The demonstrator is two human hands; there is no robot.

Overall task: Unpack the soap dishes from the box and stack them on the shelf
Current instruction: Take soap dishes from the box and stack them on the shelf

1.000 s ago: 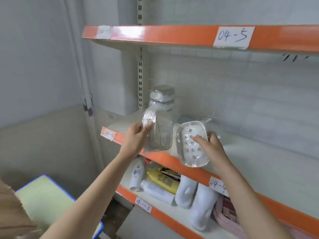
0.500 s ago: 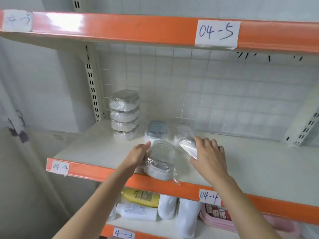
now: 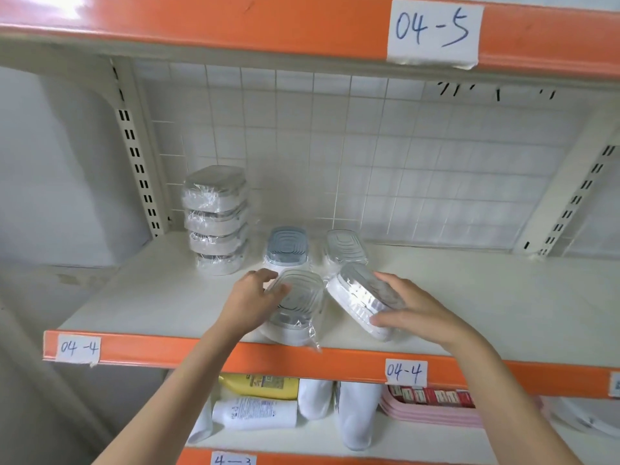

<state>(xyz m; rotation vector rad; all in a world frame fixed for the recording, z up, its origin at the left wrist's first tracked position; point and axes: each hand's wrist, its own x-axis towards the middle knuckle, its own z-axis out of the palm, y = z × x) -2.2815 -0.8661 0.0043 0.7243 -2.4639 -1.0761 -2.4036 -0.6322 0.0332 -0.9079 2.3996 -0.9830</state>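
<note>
My left hand (image 3: 252, 302) grips the left side of a plastic-wrapped soap dish (image 3: 297, 308) that sits flat near the front of the white shelf (image 3: 141, 297) labelled 04-4. My right hand (image 3: 414, 307) holds a second wrapped soap dish (image 3: 359, 298), tilted on its edge just right of the first. Behind them lie a blue-lidded soap dish (image 3: 288, 246) and a clear-lidded soap dish (image 3: 345, 246). A stack of several wrapped soap dishes (image 3: 216, 219) stands at the back left. The box is out of view.
An orange shelf edge (image 3: 235, 25) marked 04-5 runs close overhead. A wire grid panel (image 3: 369, 156) backs the shelf. The lower shelf holds a yellow bottle (image 3: 261, 385), white bottles (image 3: 255, 414) and pink trays (image 3: 432, 411). The shelf's right half (image 3: 503, 297) is bare.
Both hands brought the two dishes from in front of the shelf onto it. The left dish now lies flat; the right one came down tilted beside it. The camera moved closer.
</note>
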